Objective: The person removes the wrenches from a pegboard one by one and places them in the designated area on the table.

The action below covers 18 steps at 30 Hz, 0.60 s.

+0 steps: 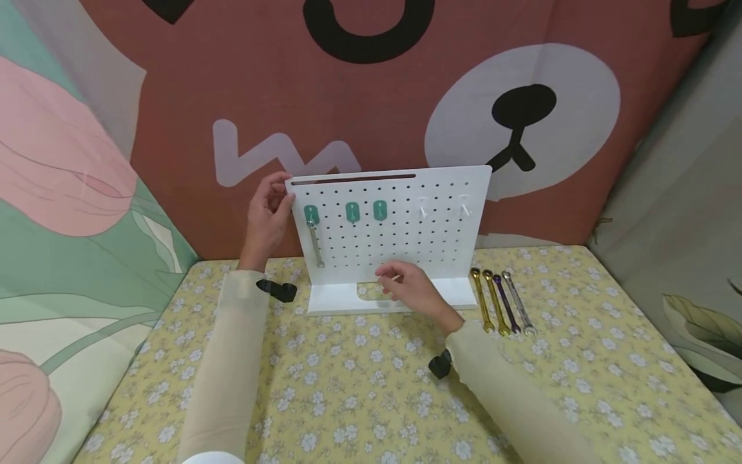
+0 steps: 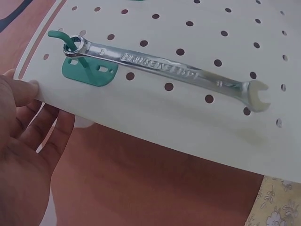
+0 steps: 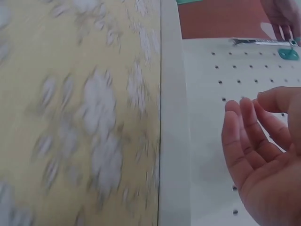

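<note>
A white pegboard (image 1: 400, 238) stands upright on its base on the table. My left hand (image 1: 267, 216) grips its upper left edge, thumb in front and fingers behind, as the left wrist view shows. Beside that thumb, a silver combination wrench (image 2: 160, 66) hangs by its ring end from a green hook (image 2: 89, 71). My right hand (image 1: 410, 287) hovers before the board's lower middle, fingers loosely bent and holding nothing. Two more green hooks (image 1: 353, 212) and two clear hooks (image 1: 422, 209) are on the board, with nothing hanging from them.
Right of the board's base, two gold wrenches (image 1: 482, 301), a purple wrench (image 1: 507, 304) and a silver wrench (image 1: 518, 303) lie side by side on the flowered tablecloth (image 1: 348, 380). A printed cloth backdrop (image 1: 377, 103) rises behind the board.
</note>
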{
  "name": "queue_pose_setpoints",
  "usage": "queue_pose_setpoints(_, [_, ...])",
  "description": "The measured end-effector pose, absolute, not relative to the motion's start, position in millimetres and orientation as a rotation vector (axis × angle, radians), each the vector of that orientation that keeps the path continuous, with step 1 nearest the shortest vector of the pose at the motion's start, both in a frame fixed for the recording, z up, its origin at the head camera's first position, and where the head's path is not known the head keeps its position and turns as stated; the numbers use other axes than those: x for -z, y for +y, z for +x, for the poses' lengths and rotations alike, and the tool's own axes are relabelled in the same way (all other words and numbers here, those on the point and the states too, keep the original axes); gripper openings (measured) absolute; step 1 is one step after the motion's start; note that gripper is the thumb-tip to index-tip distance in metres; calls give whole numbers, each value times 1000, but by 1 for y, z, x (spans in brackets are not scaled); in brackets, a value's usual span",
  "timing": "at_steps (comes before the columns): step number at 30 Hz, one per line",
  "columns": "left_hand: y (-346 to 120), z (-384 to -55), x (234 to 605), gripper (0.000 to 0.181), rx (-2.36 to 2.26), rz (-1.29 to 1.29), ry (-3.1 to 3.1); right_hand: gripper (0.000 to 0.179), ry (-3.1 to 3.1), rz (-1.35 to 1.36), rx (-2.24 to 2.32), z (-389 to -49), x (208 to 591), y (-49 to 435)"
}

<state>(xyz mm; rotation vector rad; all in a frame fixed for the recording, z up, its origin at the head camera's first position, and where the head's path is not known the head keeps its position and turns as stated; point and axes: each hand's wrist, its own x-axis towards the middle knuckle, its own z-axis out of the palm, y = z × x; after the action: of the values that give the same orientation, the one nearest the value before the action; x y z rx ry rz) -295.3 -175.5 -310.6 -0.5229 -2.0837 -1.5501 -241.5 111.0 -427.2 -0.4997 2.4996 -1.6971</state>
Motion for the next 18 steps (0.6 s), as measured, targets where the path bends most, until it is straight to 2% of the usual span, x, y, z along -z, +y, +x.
queue_pose_setpoints(10, [-184,-321,330,38,1546,-550,-2076,25,2602,-626,1716,-262,427,71])
queue_pose_setpoints(18, [-186,-320,329,37,1548,-539,-2079,37,2530,-631,1745,-272,422,36])
